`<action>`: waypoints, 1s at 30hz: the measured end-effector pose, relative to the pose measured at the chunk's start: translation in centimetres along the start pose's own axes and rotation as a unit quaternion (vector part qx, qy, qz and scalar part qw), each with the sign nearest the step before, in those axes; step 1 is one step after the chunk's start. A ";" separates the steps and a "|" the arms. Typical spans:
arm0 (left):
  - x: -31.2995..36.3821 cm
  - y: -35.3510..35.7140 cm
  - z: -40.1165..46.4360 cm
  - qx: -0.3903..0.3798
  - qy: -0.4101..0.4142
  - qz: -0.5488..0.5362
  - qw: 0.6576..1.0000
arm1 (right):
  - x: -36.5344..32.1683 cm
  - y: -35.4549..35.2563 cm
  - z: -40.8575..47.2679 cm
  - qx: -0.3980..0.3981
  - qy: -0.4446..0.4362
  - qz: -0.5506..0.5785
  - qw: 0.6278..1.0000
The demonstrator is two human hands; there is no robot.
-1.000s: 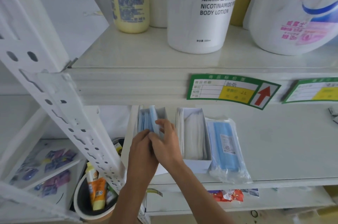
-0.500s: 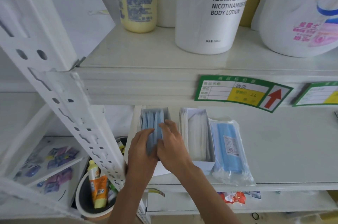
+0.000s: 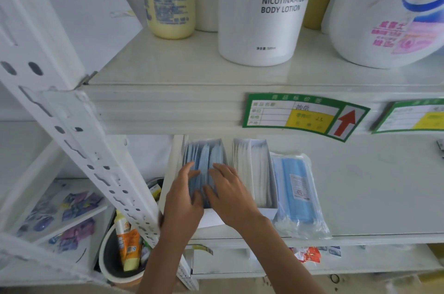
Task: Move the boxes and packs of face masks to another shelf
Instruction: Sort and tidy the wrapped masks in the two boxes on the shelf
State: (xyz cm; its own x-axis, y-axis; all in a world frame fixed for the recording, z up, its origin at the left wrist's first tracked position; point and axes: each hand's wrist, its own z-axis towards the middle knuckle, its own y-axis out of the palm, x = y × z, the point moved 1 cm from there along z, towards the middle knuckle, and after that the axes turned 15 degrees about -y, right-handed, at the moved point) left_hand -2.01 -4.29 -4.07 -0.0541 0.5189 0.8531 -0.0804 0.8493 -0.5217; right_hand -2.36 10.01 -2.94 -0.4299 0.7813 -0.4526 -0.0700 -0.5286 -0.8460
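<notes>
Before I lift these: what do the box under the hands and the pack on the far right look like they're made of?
Box of blue masks: apparently thin white cardboard, matte, with flat folded walls. Pack of blue masks: clear, glossy plastic film, wrinkled and catching light, masks visible through it. Both hands, left hand and right hand, rest on the boxed masks.

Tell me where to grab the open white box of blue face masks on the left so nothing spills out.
Grip the open white box of blue face masks by its two long side walls, coming from the front shelf edge and keeping its open top up. The loose masks stand on edge inside. The left hand and right hand rest on them now.
</notes>
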 end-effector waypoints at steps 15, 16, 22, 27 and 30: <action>0.0 0.4 -0.2 0.048 0.020 0.037 0.998 | 1.0 0.8 -0.4 0.024 -0.004 0.006 1.000; 0.0 0.4 -0.2 0.051 0.022 0.042 0.998 | 1.0 0.8 -0.4 0.030 -0.007 0.005 1.000; -0.3 0.2 -0.2 0.075 0.030 0.030 0.996 | 0.3 0.7 -0.5 0.013 0.013 0.001 1.000; -0.2 0.4 -0.3 0.090 0.018 -0.015 0.996 | 0.5 0.9 -0.5 0.003 0.029 -0.005 1.000; -0.3 0.6 -0.2 0.092 0.015 -0.017 0.996 | 0.6 0.9 -0.5 0.012 0.033 0.007 0.999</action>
State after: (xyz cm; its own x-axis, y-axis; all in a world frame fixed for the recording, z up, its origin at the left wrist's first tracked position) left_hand -1.84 -3.94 -4.66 -0.0184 0.4958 0.8682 -0.2623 0.8356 -0.4827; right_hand -2.22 10.21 -4.11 -0.3705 0.7935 -0.4829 -0.0869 -0.5472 -0.8325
